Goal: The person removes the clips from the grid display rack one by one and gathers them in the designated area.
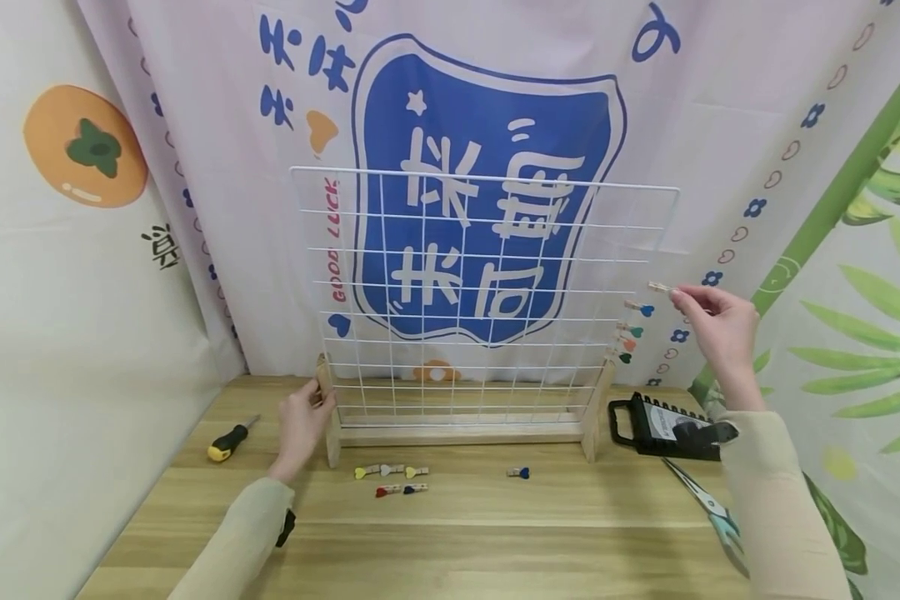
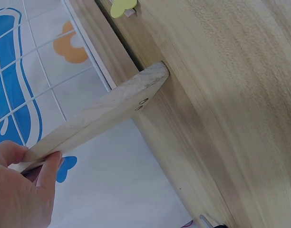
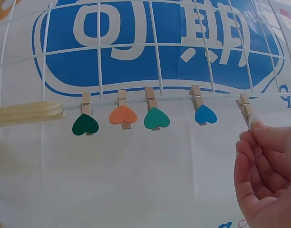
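Observation:
My right hand (image 1: 720,333) pinches a small wooden clothespin (image 3: 246,110) at the right edge wire of a white wire grid (image 1: 487,177). Its fingers cover the clothespin's decorated end. Along that edge hang other clothespins with hearts: blue (image 3: 205,115), teal (image 3: 157,118), orange (image 3: 123,115) and dark green (image 3: 85,124). My left hand (image 1: 303,423) grips the top of the left wooden upright (image 2: 98,107) of the stand, thumb on one side and fingers on the other. The grid stands upright in this wooden stand.
Several heart clothespins (image 1: 392,470) lie on the table before the stand, with a dark blue one (image 1: 523,472) further right. A screwdriver (image 1: 228,442) lies at left. A black tool holder (image 1: 675,429) and scissors (image 1: 708,504) lie at right. Printed cloth hangs behind.

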Demonstrator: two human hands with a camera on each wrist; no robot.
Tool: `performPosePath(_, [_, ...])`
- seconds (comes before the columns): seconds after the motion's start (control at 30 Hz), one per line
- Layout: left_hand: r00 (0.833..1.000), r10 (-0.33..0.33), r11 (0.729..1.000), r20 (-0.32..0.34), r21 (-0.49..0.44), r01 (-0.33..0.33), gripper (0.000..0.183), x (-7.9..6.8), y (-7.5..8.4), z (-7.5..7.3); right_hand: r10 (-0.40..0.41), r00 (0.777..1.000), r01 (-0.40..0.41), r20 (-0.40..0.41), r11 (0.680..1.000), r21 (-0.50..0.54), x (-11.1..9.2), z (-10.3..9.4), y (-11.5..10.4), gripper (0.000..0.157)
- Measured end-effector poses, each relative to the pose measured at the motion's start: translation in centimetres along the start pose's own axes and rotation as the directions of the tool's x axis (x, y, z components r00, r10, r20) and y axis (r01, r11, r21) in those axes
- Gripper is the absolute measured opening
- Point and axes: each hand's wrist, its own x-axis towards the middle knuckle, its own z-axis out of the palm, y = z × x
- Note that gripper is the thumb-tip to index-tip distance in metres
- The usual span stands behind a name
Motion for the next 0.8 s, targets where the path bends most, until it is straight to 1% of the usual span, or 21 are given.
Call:
performPosePath(0.13, [1.0,0.007,1.0,0.004,-0.001,-0.007,0.007,0.0,0.0,-0.1,-0.014,0.999,0.013,0.043,0.999,0.03,-1.0,-0.6,0.5,0.036])
performPosePath(0.2, [1.0,0.013,1.0,0.003,0.004,-0.013,0.007,0.0,0.0,-0.2,-0.013,0.998,0.011,0.056,0.999,0.031,-1.7,-0.8,0.7,0.036])
performPosePath(0.3, [1.0,0.008,1.0,0.005,0.01,-0.008,0.006,0.0,0.0,-0.2,-0.033,0.997,0.033,0.068,0.999,0.008,-2.9,-0.9,1.0,0.038])
performPosePath(0.37, [1.0,-0.006,1.0,0.013,0.009,0.006,0.004,0.0,0.0,-0.2,-0.049,0.995,0.051,0.082,0.999,-0.019,-3.7,-0.7,1.2,0.04])
performPosePath(0.43, [1.0,-0.019,1.0,0.019,0.007,0.019,0.005,-0.1,0.0,-0.2,-0.073,0.993,0.076,0.098,0.997,-0.027,-4.6,-0.5,1.6,0.04])
performPosePath(0.53, [1.0,-0.025,1.0,0.017,0.01,0.025,0.005,-0.1,0.0,-0.2,-0.106,0.986,0.111,0.127,0.993,-0.027,-5.9,0.0,2.6,0.037])
performPosePath(0.63, [1.0,-0.021,1.0,0.014,0.012,0.021,0.006,0.0,0.0,-0.1,-0.121,0.979,0.128,0.165,0.991,-0.03,-7.3,0.9,3.8,0.034])
performPosePath(0.8, [1.0,-0.021,1.0,0.017,0.009,0.02,0.005,0.1,-0.2,-0.1,-0.096,0.972,0.112,0.216,0.992,-0.064,-9.8,3.0,5.9,0.029])
